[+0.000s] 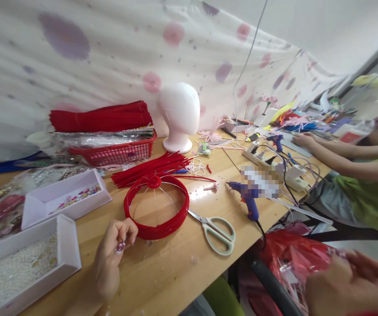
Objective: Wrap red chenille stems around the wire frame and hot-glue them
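My left hand (114, 254) is closed above the table's front, a small pink gem with a shiny rim (120, 247) pinched in its fingers. Right behind it lies a red velvety hoop (172, 228) with thin wires running to a red hub on top. Low at the right edge, my right hand (350, 281) is over a red plastic bag (284, 245), off the table. Its fingers are blurred and drawn together around something small that I cannot make out. Scissors with pale green handles (223, 235) lie beside the hoop, their blades partly under it.
White boxes of gems (66, 193) and pearl beads (70, 245) stand at left. Red pipe cleaners (152, 169), a red basket (116, 151) and a white foam head (180, 116) are behind. A blue glue gun (250, 204) and power strip (274, 166) sit right, near another person's arms (336, 151).
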